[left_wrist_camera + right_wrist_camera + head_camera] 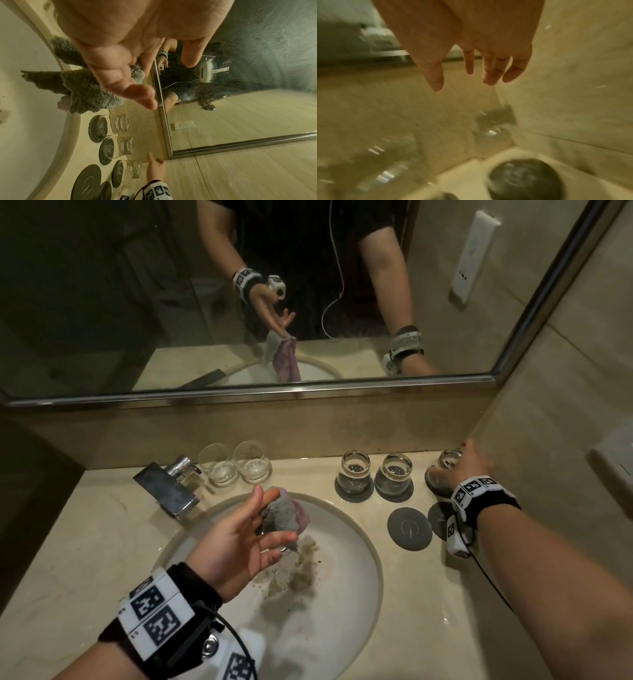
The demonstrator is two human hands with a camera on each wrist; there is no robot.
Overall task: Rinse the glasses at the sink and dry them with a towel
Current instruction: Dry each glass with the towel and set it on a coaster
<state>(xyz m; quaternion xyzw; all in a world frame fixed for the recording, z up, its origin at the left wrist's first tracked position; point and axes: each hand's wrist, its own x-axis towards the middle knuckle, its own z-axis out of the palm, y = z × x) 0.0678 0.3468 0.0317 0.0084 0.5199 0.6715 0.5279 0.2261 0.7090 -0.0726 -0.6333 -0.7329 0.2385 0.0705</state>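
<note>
My left hand [263, 522] hovers over the sink [363, 546], and a grey and pink towel [282, 517] hangs pinched between its nearly straight fingers; the towel [89, 92] also shows behind those fingers in the left wrist view. Three glasses stand upside down on dark coasters at the back right: one [354, 474], another [394, 477], and the rightmost [443, 470]. My right hand [455, 463] reaches over that rightmost glass with fingers spread and holds nothing. Two upright glasses [219, 463] [251, 462] stand behind the faucet.
A chrome faucet [171, 484] juts over the basin's left rim. Brown grit [298, 573] lies on the basin floor. Two bare coasters [409, 529] [440, 517] lie under my right wrist. A mirror [308, 392] runs along the back, and a tiled wall [548, 422] closes the right side.
</note>
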